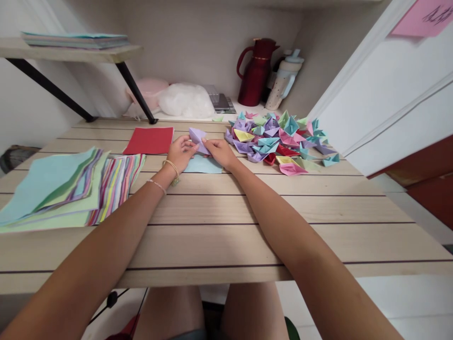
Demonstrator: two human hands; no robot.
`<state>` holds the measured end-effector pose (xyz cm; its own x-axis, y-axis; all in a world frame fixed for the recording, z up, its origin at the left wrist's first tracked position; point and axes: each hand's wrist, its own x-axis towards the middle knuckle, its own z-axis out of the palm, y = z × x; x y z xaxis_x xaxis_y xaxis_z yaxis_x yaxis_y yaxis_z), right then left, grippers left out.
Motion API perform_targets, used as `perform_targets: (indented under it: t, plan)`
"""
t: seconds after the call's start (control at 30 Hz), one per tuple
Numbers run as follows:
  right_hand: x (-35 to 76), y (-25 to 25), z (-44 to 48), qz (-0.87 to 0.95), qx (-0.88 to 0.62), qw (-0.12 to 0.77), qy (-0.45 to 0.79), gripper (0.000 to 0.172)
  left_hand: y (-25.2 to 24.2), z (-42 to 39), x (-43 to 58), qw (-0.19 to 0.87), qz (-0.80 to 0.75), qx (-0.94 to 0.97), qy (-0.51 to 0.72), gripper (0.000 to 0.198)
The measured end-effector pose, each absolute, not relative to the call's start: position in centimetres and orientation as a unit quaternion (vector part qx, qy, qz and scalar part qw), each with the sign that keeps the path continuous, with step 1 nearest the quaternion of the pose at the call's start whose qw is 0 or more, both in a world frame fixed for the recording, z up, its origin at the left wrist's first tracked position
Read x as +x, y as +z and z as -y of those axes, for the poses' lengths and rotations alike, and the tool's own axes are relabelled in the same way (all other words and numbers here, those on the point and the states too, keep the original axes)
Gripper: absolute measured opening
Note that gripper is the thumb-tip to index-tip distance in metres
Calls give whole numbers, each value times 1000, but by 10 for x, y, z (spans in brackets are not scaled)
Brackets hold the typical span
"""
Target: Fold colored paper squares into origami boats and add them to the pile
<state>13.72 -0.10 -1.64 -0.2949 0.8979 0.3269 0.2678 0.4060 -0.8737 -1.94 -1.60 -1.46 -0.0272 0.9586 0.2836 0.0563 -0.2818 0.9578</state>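
Both my hands meet at the middle of the wooden slatted table point(219, 208). My left hand point(181, 153) and my right hand point(221, 152) pinch a partly folded lilac paper piece point(198, 138) between their fingertips, just above a flat light blue sheet point(203, 165). Bracelets circle my left wrist. The fingers of both hands are closed on the lilac paper.
A fanned stack of coloured paper sheets point(67, 189) lies at the left. A red sheet point(150, 140) sits behind my left hand. A heap of several folded paper boats point(279, 139) spreads to the right. A dark red jug point(255, 73) and a bottle point(285, 80) stand at the back.
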Motion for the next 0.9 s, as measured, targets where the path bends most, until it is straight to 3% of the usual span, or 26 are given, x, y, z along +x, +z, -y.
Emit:
perform_targets:
  t: [0.2,0.57,0.9]
  plan:
    - [138,-16,1,751,-375,410,358,57,-15,15,-20,393,-460,546,579,27]
    - [137,-16,-1,730,-352,431,396,35,-19,11,-23,367,-462,567,575,32]
    - [138,-15,2,735,-346,430,393,32,-19,11,-25,381,-458,553,583,26]
